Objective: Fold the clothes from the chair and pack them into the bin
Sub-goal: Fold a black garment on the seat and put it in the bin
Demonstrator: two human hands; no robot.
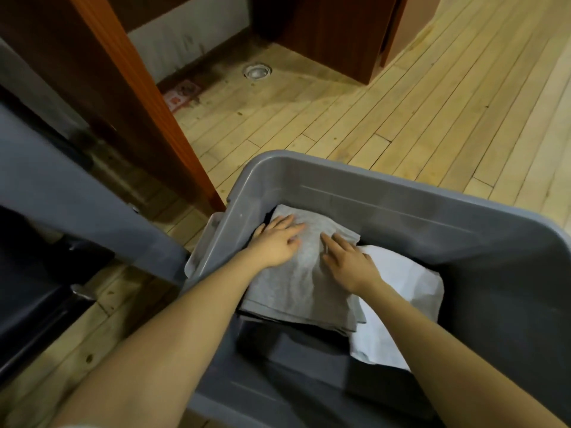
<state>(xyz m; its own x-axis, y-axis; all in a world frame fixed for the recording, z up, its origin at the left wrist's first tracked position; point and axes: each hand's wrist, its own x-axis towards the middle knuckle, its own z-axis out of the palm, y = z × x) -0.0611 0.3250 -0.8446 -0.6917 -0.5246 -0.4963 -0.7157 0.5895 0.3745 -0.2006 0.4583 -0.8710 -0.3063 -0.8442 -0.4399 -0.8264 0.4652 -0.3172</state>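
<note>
Pressing down now, both hands flat on a folded grey garment [296,273] inside the grey plastic bin [386,193]. Left hand [276,242] at ten o'clock on the cloth, right hand [349,261] at two o'clock, fingers straight, palms down, gripping nothing. Under the grey piece sits a dark folded item [278,338], and a white folded garment [398,298] lies just beside it at three o'clock. So at least three pieces look packed. The dark chair [27,298] off at nine o'clock shows no clothes on the part I can see, so little seems left.
</note>
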